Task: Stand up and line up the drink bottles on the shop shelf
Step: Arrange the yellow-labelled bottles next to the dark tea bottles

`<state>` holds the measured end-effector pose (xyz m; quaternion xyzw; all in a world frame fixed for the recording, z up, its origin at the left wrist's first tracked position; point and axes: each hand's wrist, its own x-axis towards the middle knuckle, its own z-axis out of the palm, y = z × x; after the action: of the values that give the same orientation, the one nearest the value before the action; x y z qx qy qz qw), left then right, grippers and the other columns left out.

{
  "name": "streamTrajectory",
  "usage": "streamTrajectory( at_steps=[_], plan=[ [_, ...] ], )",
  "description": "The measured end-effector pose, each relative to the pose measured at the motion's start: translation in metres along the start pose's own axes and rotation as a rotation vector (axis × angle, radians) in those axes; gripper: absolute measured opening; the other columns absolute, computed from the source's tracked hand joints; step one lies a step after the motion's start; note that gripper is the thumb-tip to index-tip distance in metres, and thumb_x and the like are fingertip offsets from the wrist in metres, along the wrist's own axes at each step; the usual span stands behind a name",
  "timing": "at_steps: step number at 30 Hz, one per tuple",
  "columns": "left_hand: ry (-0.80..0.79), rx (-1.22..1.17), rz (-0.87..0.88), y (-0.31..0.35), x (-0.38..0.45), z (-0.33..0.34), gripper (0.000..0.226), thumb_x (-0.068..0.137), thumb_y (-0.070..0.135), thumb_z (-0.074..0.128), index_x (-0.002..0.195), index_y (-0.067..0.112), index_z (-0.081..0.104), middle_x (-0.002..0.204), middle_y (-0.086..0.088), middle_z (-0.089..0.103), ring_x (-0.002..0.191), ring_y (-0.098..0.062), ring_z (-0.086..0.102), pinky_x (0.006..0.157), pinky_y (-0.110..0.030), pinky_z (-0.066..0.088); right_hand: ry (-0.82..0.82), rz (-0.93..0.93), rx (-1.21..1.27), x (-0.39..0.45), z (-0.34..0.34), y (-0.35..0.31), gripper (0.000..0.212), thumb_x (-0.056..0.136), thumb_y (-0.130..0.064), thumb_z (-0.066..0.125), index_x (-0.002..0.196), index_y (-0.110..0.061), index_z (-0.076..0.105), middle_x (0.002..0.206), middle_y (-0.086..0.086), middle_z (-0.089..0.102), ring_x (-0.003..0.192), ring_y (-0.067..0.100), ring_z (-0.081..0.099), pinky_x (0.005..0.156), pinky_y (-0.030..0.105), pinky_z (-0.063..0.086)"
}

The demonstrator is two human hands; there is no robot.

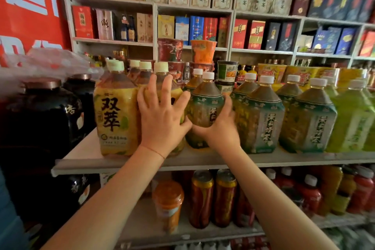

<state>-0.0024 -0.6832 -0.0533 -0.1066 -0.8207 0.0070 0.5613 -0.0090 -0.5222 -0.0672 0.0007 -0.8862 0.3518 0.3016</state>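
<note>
Large tea bottles stand upright in a row on a white shelf point(85, 160). My left hand point(162, 115) lies with spread fingers flat against a yellow-label bottle point(160, 71), which it mostly hides. Left of it stands another yellow-label bottle point(115, 115). My right hand point(221, 128) wraps the lower right side of a green-label bottle point(205, 105) with a white cap. More green-label bottles point(261, 117) point(308, 119) stand to the right, then bright green ones point(353, 124).
Dark ceramic jars point(44, 115) stand at the shelf's left end. Instant-noodle cups point(203, 51) are stacked behind the bottles. Boxed goods fill the wall shelves above. The lower shelf holds cans point(202, 199) and red-capped bottles point(310, 195).
</note>
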Motion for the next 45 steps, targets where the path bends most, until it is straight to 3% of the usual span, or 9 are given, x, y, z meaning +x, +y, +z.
streamTrajectory(
  at_steps=[10,15,18,24,29,36,40,43,45],
  plan=[
    [0.12,-0.16,0.133,0.021,-0.008,-0.005,0.035,0.09,0.01,0.04,0.113,0.009,0.065,0.153,-0.018,0.043,0.149,-0.039,0.027,0.122,-0.06,0.009,-0.016,-0.03,0.37,0.005,-0.012,-0.002,0.066,0.089,-0.056,0.065,0.14,-0.033,0.03,0.136,0.002,0.05,0.119,0.017,0.052,0.096,0.036,0.049],
    [0.085,-0.167,0.048,0.033,0.015,-0.011,0.044,0.091,0.015,0.041,0.132,0.007,0.056,0.15,-0.021,0.047,0.145,-0.038,0.036,0.122,-0.057,0.018,-0.334,0.134,0.558,0.026,-0.014,-0.006,0.084,0.083,-0.045,0.077,0.148,-0.027,0.026,0.135,-0.006,0.051,0.119,0.013,0.05,0.096,0.03,0.042],
    [-0.05,-0.062,0.025,0.034,0.034,-0.018,0.054,0.094,0.03,0.034,0.144,0.014,0.048,0.144,-0.018,0.053,0.134,-0.034,0.049,0.116,-0.056,0.028,-0.31,0.092,0.603,0.02,-0.007,-0.004,0.084,0.08,-0.032,0.082,0.142,-0.026,0.024,0.13,-0.007,0.052,0.113,0.009,0.054,0.091,0.023,0.047],
    [-0.398,0.17,0.011,0.046,0.062,-0.024,0.054,0.103,0.048,0.027,0.148,0.022,0.042,0.132,-0.016,0.059,0.114,-0.032,0.061,0.11,-0.052,0.031,-0.188,-0.077,0.315,-0.002,0.011,-0.011,0.091,0.077,-0.047,0.075,0.142,-0.016,0.022,0.137,0.004,0.041,0.125,0.023,0.046,0.098,0.048,0.051],
    [-0.54,0.218,0.023,0.054,0.084,-0.022,0.061,0.099,0.065,0.03,0.142,0.023,0.045,0.12,-0.013,0.062,0.107,-0.03,0.06,0.094,-0.044,0.041,-0.296,-0.101,0.362,0.013,-0.005,0.007,0.054,0.089,-0.065,0.052,0.126,-0.031,0.032,0.121,-0.006,0.058,0.105,0.015,0.06,0.084,0.044,0.057],
    [-0.74,0.063,-0.022,0.046,0.103,-0.024,0.05,0.099,0.059,0.038,0.143,0.038,0.046,0.141,-0.015,0.048,0.124,-0.033,0.051,0.102,-0.044,0.039,-0.219,-0.15,0.435,0.02,-0.007,0.01,0.026,0.106,-0.048,0.033,0.105,-0.027,0.049,0.084,-0.002,0.062,0.071,0.013,0.059,0.055,0.031,0.04],
    [-0.54,0.248,0.019,0.052,0.09,-0.016,0.06,0.093,0.066,0.042,0.141,0.03,0.048,0.151,-0.019,0.034,0.133,-0.037,0.042,0.109,-0.052,0.032,-0.229,-0.09,0.522,0.027,-0.005,0.015,0.028,0.107,-0.04,0.033,0.1,-0.024,0.055,0.088,0.001,0.064,0.078,0.018,0.062,0.066,0.044,0.05],
    [-0.464,0.331,0.041,0.058,0.078,-0.011,0.061,0.095,0.067,0.037,0.136,0.024,0.053,0.156,-0.02,0.032,0.131,-0.035,0.048,0.109,-0.052,0.031,-0.143,0.055,0.577,0.049,0.005,0.008,0.016,0.105,-0.027,0.043,0.118,-0.021,0.051,0.108,0.0,0.061,0.096,0.019,0.062,0.081,0.043,0.056],
    [-0.412,0.329,0.021,0.063,0.07,-0.009,0.057,0.098,0.059,0.035,0.135,0.021,0.055,0.157,-0.021,0.029,0.127,-0.035,0.052,0.11,-0.052,0.031,-0.043,0.096,0.545,0.07,0.01,-0.001,0.036,0.099,-0.022,0.057,0.131,-0.019,0.042,0.124,-0.001,0.049,0.113,0.02,0.054,0.095,0.041,0.051]
  ],
)
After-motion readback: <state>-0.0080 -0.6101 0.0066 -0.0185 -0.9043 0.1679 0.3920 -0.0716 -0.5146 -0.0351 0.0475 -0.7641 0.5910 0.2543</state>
